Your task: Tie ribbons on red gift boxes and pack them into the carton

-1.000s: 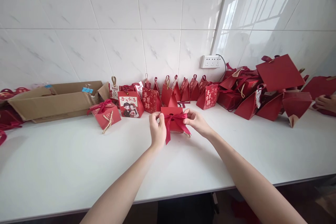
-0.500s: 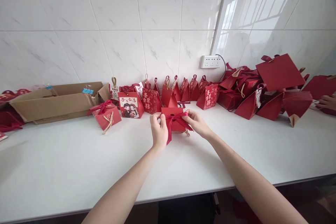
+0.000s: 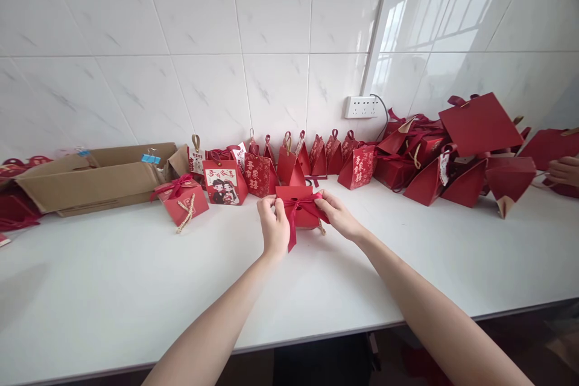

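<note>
A small red gift box [image 3: 309, 218] stands on the white table in front of me, with a dark red ribbon [image 3: 292, 233] tied in a bow across its upper front. My left hand [image 3: 274, 224] pinches the bow's left loop between thumb and fingers. On the other side, my right hand [image 3: 337, 212] is closed on the right loop. One ribbon tail hangs down the front of the box. A bit of gold cord shows at the box's lower right. Left of my hands sits another red box [image 3: 185, 204] with a bow and a twisted gold cord handle.
A cardboard box [image 3: 99, 186] with blue clips lies at the left. Several red gift boxes [image 3: 257, 173] line the tiled wall below a power strip [image 3: 362, 107]. At the right is a pile of red boxes [image 3: 474, 126]; beyond it, another person's hand [image 3: 565, 170].
Both hands keep hold of the bow's loops, with barely any movement. The other person's hand at the far right has shifted slightly upward.
</note>
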Demonstrator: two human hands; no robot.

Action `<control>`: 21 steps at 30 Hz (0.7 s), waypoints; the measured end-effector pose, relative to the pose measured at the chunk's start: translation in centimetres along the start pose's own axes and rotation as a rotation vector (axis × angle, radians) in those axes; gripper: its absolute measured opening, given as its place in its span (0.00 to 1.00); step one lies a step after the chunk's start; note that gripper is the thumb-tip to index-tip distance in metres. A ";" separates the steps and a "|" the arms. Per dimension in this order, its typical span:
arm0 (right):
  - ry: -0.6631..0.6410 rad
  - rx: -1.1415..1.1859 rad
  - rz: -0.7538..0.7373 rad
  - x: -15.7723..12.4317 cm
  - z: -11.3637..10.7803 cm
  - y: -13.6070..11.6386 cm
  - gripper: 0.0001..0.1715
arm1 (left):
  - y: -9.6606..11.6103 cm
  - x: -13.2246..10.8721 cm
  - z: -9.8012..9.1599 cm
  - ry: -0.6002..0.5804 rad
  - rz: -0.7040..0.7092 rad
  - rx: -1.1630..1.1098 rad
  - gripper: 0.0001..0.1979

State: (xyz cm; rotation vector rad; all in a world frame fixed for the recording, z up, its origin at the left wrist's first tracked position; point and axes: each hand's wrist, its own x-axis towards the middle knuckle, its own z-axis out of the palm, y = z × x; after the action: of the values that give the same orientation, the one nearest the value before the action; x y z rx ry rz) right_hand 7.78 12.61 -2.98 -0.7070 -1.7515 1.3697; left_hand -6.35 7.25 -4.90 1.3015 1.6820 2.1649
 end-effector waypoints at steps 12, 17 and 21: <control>0.176 -0.207 -0.195 0.2 0.1 0.9 0.14 | 0.5 -0.4 -0.2 -0.062 -0.033 -0.058 0.06; 0.193 -0.273 -0.189 0.0 0.1 0.8 0.13 | 0.4 -0.4 -0.1 -0.063 -0.031 -0.054 0.06; 0.242 -0.358 -0.255 0.0 0.1 0.9 0.07 | 0.5 -0.5 -0.2 -0.103 -0.011 -0.068 0.06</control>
State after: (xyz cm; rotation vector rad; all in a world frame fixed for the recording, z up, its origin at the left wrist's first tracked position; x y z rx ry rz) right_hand 7.71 12.78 -3.92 -0.7729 -1.8340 0.7740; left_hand -6.02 6.63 -4.79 1.3576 1.5600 2.0910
